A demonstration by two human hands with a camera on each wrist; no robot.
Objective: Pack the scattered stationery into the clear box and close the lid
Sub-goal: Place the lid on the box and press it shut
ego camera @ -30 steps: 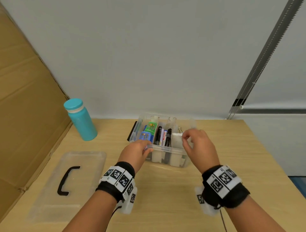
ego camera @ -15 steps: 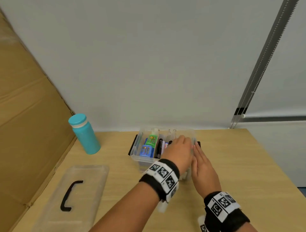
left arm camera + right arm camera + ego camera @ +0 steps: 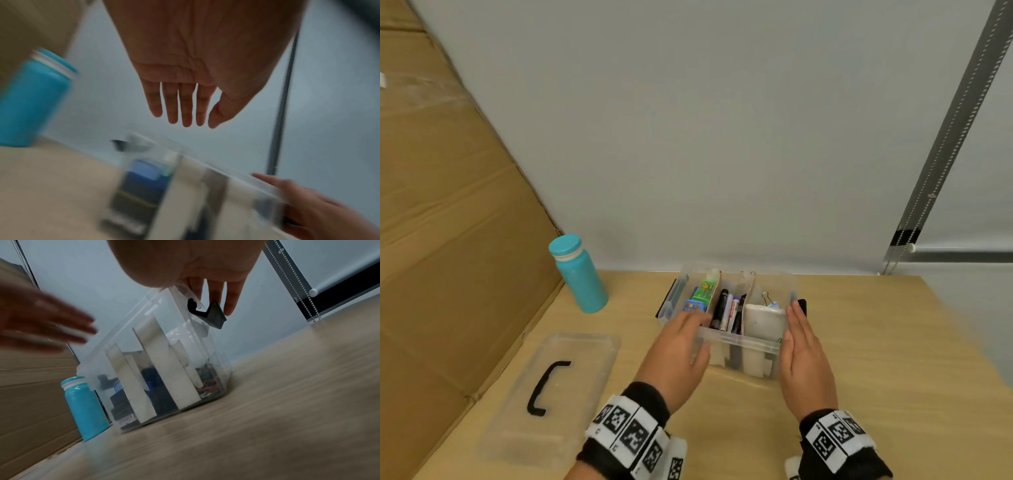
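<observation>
The clear box (image 3: 739, 341) stands lidless at mid-table, split by white dividers. Inside are a green glue bottle (image 3: 705, 289), a blue item (image 3: 693, 306), black markers (image 3: 722, 308), a white pad (image 3: 762, 320) and a binder clip (image 3: 768, 299). My left hand (image 3: 688, 329) hovers over the box's near left corner with straight fingers and holds nothing; the left wrist view shows its fingers (image 3: 183, 104) spread in the air, blurred. My right hand (image 3: 798, 325) lies flat along the box's right wall, its fingers (image 3: 230, 293) by the black latch (image 3: 213, 316). The clear lid (image 3: 571, 342) with its black handle (image 3: 544, 387) lies at left.
A teal bottle (image 3: 578, 274) stands at the back left, beside a leaning cardboard sheet (image 3: 448, 240). A grey wall closes off the table's far edge. Bare wooden tabletop (image 3: 876, 359) stretches right of the box and in front of it.
My left hand has drawn back from over the box's right compartment to its near left corner. My right hand stays against the right wall.
</observation>
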